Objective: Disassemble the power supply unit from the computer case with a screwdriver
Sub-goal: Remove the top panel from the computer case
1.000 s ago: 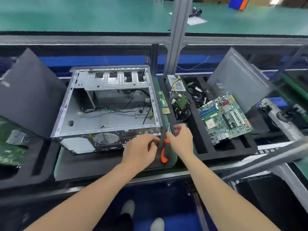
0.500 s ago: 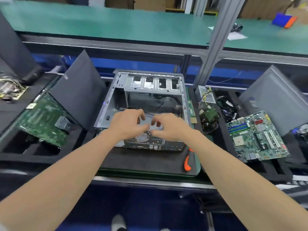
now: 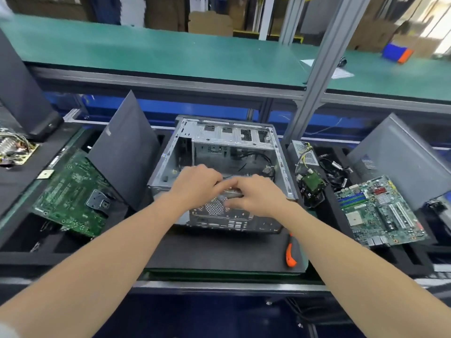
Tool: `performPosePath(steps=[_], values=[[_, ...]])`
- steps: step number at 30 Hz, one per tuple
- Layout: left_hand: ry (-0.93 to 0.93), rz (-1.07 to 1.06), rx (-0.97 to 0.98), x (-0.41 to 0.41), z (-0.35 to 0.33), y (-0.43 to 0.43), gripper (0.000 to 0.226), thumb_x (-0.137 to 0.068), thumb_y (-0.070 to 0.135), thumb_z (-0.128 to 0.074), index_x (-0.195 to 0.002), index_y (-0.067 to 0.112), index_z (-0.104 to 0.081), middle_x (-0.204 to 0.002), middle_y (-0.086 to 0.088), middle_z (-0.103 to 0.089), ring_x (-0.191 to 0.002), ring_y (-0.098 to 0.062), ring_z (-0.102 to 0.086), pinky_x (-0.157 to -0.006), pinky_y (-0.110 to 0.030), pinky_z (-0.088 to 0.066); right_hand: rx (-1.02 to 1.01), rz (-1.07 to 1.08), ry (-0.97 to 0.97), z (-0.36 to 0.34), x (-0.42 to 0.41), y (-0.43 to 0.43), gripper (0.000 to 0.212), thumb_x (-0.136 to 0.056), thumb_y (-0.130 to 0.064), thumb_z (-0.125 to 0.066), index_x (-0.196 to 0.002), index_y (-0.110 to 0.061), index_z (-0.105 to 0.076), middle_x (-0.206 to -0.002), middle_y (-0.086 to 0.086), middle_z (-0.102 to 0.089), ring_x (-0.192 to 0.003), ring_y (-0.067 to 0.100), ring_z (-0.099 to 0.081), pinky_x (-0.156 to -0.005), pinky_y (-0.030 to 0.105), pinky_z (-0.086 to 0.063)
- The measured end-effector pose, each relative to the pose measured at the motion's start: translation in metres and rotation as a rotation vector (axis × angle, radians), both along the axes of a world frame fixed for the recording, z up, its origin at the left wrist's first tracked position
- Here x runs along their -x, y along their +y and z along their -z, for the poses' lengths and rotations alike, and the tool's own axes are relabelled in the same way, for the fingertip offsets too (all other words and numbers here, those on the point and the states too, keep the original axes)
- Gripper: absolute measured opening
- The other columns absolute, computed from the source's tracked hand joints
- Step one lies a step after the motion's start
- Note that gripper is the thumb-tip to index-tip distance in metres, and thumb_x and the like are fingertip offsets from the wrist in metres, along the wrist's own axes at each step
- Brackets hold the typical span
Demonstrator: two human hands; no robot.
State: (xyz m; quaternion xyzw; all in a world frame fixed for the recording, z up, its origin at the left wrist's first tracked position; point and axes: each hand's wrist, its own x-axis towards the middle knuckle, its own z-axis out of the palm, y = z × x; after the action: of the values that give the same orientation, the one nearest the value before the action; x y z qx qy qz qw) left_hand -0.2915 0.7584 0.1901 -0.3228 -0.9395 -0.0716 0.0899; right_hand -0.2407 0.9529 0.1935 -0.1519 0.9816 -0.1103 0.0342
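The open grey computer case (image 3: 280, 152) lies on a black mat (image 3: 219, 250) in the middle, its rear panel with a fan grille facing me. Loose black cables lie inside it. My left hand (image 3: 197, 184) curls its fingers over the case's near top rim. My right hand (image 3: 258, 193) is beside it, fingers bent on the same rim, fingertips meeting the left hand's. The orange-and-black screwdriver (image 3: 291, 254) lies on the mat at the front right, apart from both hands. A small power supply unit (image 3: 303, 153) with wires stands in the foam tray to the right of the case.
A black foam tray on the right holds a motherboard (image 3: 375, 213), cables and a leaning grey side panel (image 3: 395, 152). On the left lie another green board (image 3: 70, 191) and a leaning dark panel (image 3: 127, 147). An aluminium post (image 3: 314, 76) rises behind the case.
One second ago both hands were at the screwdriver near the mat's front edge. The screwdriver now lies on the mat, and both hands have moved up onto the case's near rim.
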Motion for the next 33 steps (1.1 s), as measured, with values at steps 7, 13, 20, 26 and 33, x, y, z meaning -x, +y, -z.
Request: performPosePath(steps=[7, 13, 20, 26, 33], values=[[0.258, -0.114, -0.112, 0.047, -0.069, -0.013, 0.053, -0.107, 0.059, -0.037, -0.077, 0.026, -0.066, -0.068, 0.004, -0.064, -0.067, -0.024, -0.063, -0.056, -0.036, -0.043, 0.164, 0.114, 0.01, -0.089, 0.056, -0.026, 0.04, -0.082, -0.061, -0.076, -0.095, -0.023, -0.069, -0.083, -0.009, -0.07, -0.077, 0.016, -0.065, -0.068, 0.039, -0.051], [0.265, -0.044, -0.52, 0.082, -0.094, -0.029, 0.028, -0.106, 0.037, -0.055, -0.112, 0.013, -0.067, -0.111, -0.006, -0.065, -0.108, -0.03, -0.06, -0.101, -0.041, -0.038, 0.32, 0.269, -0.035, -0.145, 0.109, -0.04, 0.053, -0.076, -0.055, -0.083, -0.068, -0.009, -0.059, -0.061, 0.002, -0.044, -0.055, 0.016, -0.037, -0.052, 0.029, -0.03], [0.096, -0.127, -0.545, 0.121, -0.132, -0.014, 0.054, -0.11, 0.038, -0.044, -0.158, 0.016, -0.039, -0.171, -0.01, -0.023, -0.159, -0.025, -0.017, -0.127, -0.048, -0.017, 0.705, 0.515, -0.112, -0.187, 0.16, -0.028, 0.037, -0.07, -0.036, -0.092, -0.07, -0.008, -0.068, -0.058, -0.003, -0.06, -0.056, 0.015, -0.05, -0.054, 0.023, -0.038], [-0.045, -0.189, -0.492, 0.145, -0.164, 0.023, 0.061, -0.107, 0.046, -0.046, -0.161, 0.021, -0.036, -0.171, -0.004, -0.025, -0.157, -0.025, -0.023, -0.124, -0.047, -0.025, 1.027, 0.612, -0.222, -0.204, 0.19, 0.001, 0.02, -0.089, -0.019, -0.081, -0.092, -0.002, -0.07, -0.075, 0.005, -0.074, -0.056, 0.013, -0.067, -0.059, 0.024, -0.055], [-0.126, -0.249, -0.374, 0.157, -0.183, 0.074, 0.051, -0.106, 0.046, -0.041, -0.155, 0.034, -0.042, -0.166, -0.004, -0.035, -0.152, -0.028, -0.031, -0.119, -0.054, -0.025, 1.264, 0.685, -0.336, -0.198, 0.217, 0.016, 0.021, -0.106, -0.016, -0.056, -0.086, -0.009, -0.062, -0.063, 0.005, -0.067, -0.059, 0.02, -0.066, -0.065, 0.028, -0.058]])
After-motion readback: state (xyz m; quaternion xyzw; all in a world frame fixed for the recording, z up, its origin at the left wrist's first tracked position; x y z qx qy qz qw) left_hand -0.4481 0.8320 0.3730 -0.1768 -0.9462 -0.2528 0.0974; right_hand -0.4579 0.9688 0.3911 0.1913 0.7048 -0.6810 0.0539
